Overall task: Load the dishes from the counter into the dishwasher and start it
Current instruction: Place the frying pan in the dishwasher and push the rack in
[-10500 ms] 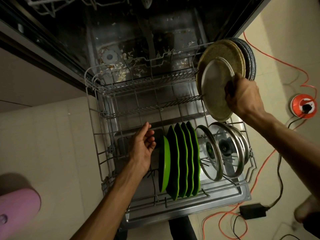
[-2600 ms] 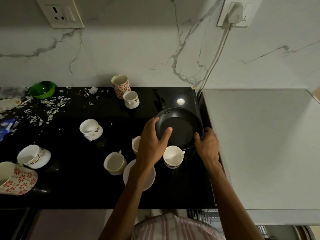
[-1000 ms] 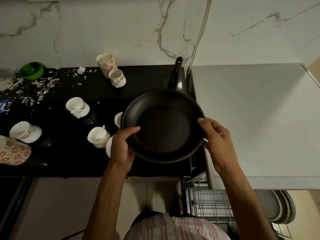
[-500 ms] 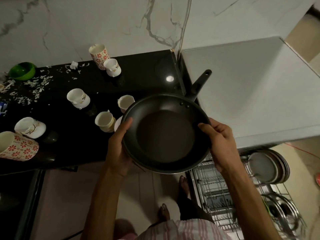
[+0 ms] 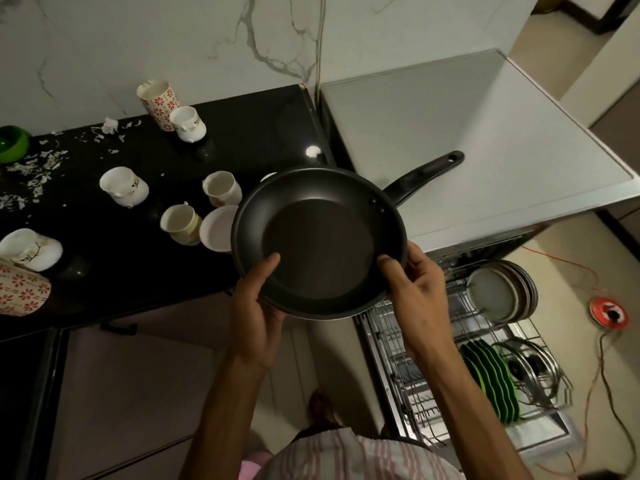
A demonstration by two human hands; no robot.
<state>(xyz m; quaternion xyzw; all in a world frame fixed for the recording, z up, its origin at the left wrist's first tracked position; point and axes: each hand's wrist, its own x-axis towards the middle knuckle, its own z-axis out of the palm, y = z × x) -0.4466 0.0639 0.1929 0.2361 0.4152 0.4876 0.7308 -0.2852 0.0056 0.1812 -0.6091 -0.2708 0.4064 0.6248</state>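
Round black non-stick frying pan [image 5: 318,242] is up in the air, held by both hands at its near rim, just off the front edge of the black stone counter [image 5: 256,133] w/ its long black handle [image 5: 424,174] pointing away to the right, over the grey-white dishwasher top [image 5: 467,133]. Left hand [image 5: 258,306] grips the rim, thumb curled inside the pan, fingers underneath; right hand [image 5: 415,289] grips the opposite side the same way, thumb over the rim. Pan looks roughly level, slightly tipped toward the person. Pulled-out wire dishwasher rack [image 5: 415,358] sits below and to the right of the pan, well apart from it; in the rack stand a stack of grey round plates [image 5: 498,292], a row of green plates [image 5: 491,379] on edge, and glass lids w/ metal rims [image 5: 530,365] beside them. Left of the pan, on the counter: several small white cups [image 5: 124,187], some tipped on their sides, a white saucer [image 5: 216,230] partly hidden behind the pan's rim, a tall red-flower patterned mug [image 5: 157,100] at the back by the marble wall, another flowered mug [image 5: 20,289] lying at far left, a green bowl [image 5: 12,143] and scattered white scraps [image 5: 34,168]. Orange cable reel [image 5: 609,311] lies on the floor, far right of the rack.
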